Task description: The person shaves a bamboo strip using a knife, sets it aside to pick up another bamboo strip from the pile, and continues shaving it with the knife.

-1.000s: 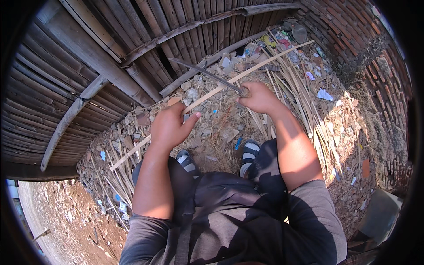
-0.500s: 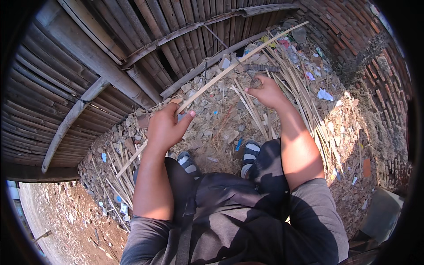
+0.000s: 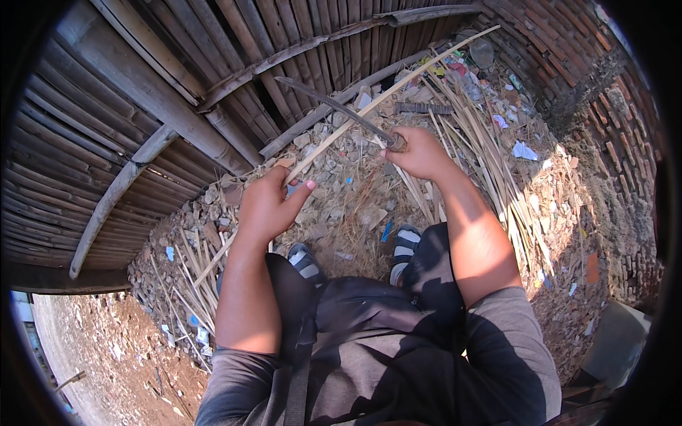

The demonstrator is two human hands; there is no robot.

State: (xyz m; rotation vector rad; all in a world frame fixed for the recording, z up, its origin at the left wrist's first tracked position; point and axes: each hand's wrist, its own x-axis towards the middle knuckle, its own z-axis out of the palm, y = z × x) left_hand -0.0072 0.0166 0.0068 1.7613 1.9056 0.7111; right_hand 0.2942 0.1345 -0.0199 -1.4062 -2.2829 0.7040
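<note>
The left hand (image 3: 266,202) curls its fingers round a stick (image 3: 323,145); the right hand (image 3: 424,153) grips a knife (image 3: 328,101), fingers closed.

The person wore a dark grey shirt (image 3: 383,362) with short sleeves (image 3: 238,383); a black strap (image 3: 297,387) ran down the shirt's left side. Beyond the shirt were dark trousers (image 3: 435,261) and pale-banded dark footwear (image 3: 404,250).

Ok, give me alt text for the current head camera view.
A person's left hand holds a long, pale, narrow wood-like strip, crossed in view by a long, dark metal knife in their right hand. Thin, pale wood-like strips lie in a loose pile on brown, rubble-strewn ground, near a brown bamboo wall and red brick wall.
</note>
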